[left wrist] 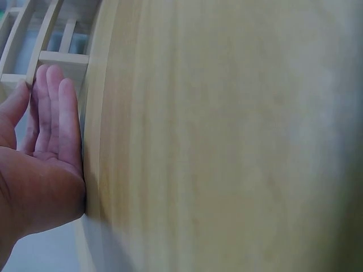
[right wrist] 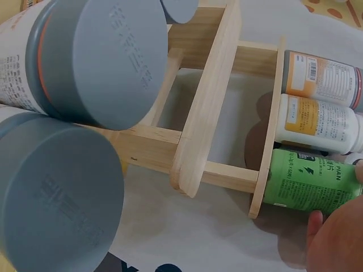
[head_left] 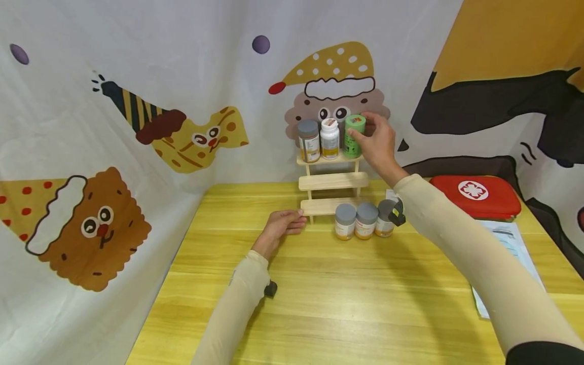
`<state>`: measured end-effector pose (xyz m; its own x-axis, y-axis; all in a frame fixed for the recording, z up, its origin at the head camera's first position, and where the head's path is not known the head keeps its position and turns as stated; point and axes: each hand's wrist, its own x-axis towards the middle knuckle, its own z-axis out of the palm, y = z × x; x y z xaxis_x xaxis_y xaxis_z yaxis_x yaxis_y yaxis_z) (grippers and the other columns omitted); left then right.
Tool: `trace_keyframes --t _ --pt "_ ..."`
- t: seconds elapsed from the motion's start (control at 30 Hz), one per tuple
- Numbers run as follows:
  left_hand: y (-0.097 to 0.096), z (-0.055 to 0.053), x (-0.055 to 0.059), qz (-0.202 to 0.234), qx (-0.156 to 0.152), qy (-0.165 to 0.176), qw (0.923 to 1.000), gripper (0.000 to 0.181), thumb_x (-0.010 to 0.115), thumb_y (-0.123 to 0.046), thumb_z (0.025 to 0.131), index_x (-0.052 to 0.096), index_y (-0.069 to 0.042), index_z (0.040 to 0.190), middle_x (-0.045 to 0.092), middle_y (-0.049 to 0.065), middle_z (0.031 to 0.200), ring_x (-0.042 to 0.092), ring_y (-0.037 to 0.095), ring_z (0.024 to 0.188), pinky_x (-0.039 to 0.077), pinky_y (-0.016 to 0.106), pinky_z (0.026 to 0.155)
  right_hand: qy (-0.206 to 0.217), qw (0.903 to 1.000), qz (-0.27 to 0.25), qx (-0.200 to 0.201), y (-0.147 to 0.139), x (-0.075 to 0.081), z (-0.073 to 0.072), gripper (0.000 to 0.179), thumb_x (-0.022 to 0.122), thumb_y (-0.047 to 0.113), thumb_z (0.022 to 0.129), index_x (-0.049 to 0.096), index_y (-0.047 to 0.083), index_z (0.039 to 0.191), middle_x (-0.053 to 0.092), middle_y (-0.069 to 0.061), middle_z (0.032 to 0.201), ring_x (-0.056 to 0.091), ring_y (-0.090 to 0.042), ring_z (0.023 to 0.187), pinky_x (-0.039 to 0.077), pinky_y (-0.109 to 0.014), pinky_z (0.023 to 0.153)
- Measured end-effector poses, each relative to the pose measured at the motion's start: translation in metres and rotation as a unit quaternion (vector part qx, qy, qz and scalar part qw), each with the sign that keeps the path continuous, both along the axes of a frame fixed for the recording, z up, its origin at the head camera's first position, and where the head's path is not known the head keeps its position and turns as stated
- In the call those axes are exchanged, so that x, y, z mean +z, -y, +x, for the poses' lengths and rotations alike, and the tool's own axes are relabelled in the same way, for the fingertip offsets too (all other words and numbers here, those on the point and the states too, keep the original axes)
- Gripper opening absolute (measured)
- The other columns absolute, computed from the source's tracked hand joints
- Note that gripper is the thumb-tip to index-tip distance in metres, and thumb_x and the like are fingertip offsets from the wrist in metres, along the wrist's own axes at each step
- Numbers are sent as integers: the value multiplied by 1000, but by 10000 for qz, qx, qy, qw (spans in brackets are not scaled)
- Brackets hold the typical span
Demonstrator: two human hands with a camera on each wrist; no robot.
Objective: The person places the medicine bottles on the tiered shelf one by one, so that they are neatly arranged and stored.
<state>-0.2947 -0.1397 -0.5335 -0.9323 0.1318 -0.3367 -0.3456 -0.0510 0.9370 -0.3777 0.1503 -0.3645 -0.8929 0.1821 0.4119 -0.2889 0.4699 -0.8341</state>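
At one o'clock from the middle of the wooden rack [head_left: 333, 181], a green bottle [head_left: 352, 147] stands upright with its base on the top tier, and the right hand [head_left: 377, 142] grasps it, thumb and fingers around its upper part. Just beside it, toward nine o'clock, a white bottle [head_left: 330, 139] is on the same board, with a grey-lidded bottle [head_left: 308, 143] next in line at eleven o'clock. The left hand [head_left: 280, 226] is at about eight o'clock, its fingers straight and gripping nothing, the tips touching the nine o'clock end of the lowest tier. At five o'clock, three grey-lidded jars [head_left: 364, 223] form a row on the table [head_left: 319, 284], the last partly hidden by the right wrist. A red case [head_left: 495, 197] lies at three o'clock, with a pale packet [head_left: 508, 241] at four o'clock.
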Motion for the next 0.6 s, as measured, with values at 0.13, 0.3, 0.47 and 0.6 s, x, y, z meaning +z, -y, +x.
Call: trace_keyframes --t 0.13,0.3,0.47,0.6 --pt "1 0 1 5 -10 22 10000 32 77 -29 100 77 -4 120 83 1 93 80 12 85 68 27 76 4 9999 112 15 1 0 0 57 78 27 98 56 7 147 62 -16 140 63 -28 127 55 -40 105" --pt "0 1 2 50 11 16 10000 30 78 -28 99 78 -4 117 83 0 92 80 13 85 68 27 77 -30 9994 355 -14 1 -1 1 59 78 24 99 53 7 149 58 -18 139 61 -31 128 53 -43 106" --pt "0 1 2 80 13 18 10000 30 78 -27 99 77 -4 117 82 0 91 80 12 83 68 27 75 -95 9989 450 -48 -1 -1 3 62 79 22 97 51 6 150 56 -19 141 60 -33 129 52 -45 107" --pt "1 1 2 60 6 10 10000 32 78 -28 99 77 -3 119 83 1 93 80 12 84 68 27 75 -168 9990 424 -22 -4 -5 6 65 79 25 97 49 5 152 54 -18 146 58 -32 133 53 -46 110"
